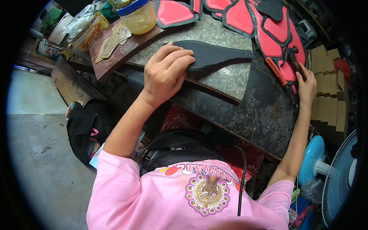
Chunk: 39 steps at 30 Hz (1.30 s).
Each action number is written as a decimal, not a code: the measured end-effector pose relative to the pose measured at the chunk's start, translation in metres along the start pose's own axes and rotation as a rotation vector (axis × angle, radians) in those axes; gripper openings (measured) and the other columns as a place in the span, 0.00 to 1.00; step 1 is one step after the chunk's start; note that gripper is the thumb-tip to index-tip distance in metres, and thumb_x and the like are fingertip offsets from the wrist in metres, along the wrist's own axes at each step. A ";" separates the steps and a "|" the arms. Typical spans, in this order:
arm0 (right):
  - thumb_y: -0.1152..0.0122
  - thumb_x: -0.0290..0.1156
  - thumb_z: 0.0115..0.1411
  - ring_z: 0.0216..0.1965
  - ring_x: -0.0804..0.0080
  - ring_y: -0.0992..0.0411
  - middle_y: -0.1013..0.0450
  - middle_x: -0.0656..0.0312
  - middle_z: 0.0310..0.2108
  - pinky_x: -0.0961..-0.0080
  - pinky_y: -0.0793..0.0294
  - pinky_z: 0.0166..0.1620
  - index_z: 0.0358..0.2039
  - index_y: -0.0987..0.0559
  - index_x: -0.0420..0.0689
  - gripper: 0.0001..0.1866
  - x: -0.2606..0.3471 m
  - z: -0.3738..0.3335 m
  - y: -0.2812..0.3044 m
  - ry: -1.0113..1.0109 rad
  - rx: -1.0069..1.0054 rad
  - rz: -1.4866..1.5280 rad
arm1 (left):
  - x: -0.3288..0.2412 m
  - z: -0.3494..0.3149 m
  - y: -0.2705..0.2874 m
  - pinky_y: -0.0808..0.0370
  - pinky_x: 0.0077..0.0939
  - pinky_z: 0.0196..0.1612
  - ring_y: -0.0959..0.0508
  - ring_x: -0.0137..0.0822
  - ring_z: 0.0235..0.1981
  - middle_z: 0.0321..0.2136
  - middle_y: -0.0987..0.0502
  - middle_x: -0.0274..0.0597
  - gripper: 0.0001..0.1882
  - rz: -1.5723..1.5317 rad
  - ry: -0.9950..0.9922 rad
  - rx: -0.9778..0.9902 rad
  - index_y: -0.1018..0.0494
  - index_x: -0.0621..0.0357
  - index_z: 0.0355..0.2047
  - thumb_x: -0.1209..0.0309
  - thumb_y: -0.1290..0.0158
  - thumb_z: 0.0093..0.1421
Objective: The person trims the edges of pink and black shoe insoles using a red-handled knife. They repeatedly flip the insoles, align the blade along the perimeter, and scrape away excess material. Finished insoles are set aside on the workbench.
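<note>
My left hand [166, 73] grips the wide end of a flat black sole-shaped piece [214, 55]. Its fingers lie over the top, and the thumb is hidden. The piece lies over a grey stone slab [234, 80], its narrow end pointing right. At the bench's right side, my right hand [307, 87] is closed around the handle of a hammer [293, 59], head pointing away from me. Just left of the hammer lies a red-handled tool [276, 71]. Under and beyond both tools are several pink pieces with black edging [239, 17].
A blue-rimmed jar [138, 19] of yellowish stuff and paper patterns [114, 41] stand on a brown board [96, 48] at the far left. A printed tub [90, 32] sits beyond. Stacked cardboard [327, 88] and a fan [339, 180] are at right; a black bag [92, 128] is lower left.
</note>
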State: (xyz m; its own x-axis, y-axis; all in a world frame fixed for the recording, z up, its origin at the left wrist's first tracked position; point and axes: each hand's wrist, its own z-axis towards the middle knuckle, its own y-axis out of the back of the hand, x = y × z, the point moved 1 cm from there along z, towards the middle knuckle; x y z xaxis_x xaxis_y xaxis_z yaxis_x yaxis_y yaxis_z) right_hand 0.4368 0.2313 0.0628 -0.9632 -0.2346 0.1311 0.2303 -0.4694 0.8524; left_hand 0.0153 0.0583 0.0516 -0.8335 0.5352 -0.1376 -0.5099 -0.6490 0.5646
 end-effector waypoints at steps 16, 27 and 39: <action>0.38 0.38 0.60 0.39 0.54 0.24 0.25 0.60 0.38 0.61 0.26 0.40 0.43 0.18 0.47 0.13 0.050 -0.079 0.066 0.030 0.288 -0.124 | 0.003 -0.006 0.005 0.23 0.39 0.47 0.19 0.50 0.41 0.41 0.19 0.48 0.22 -0.136 0.054 -0.155 0.25 0.61 0.43 0.89 0.48 0.45; 0.44 0.27 0.67 0.19 0.89 0.36 0.27 0.68 0.25 0.89 0.41 0.20 0.41 0.18 0.38 0.09 0.011 -0.094 0.061 -0.442 0.348 0.724 | 0.008 -0.008 0.006 0.22 0.35 0.44 0.18 0.47 0.40 0.39 0.19 0.48 0.23 -0.144 0.060 -0.218 0.26 0.60 0.43 0.91 0.48 0.47; 0.43 0.36 0.68 0.26 0.77 0.27 0.27 0.61 0.24 0.83 0.27 0.27 0.41 0.32 0.49 0.09 0.068 -0.095 0.069 -0.373 0.251 1.627 | -0.022 -0.005 0.013 0.26 0.24 0.41 0.22 0.31 0.35 0.35 0.20 0.42 0.18 -0.524 0.527 -0.226 0.26 0.63 0.46 0.87 0.49 0.55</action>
State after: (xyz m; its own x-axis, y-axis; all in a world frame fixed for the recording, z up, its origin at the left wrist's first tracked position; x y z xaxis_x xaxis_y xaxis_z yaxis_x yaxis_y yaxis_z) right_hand 0.4002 0.1021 0.0823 0.2478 -0.0873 0.9649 0.9556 0.1858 -0.2286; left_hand 0.0261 0.0354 0.0573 -0.4340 0.5116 -0.7416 -0.8492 -0.5073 0.1469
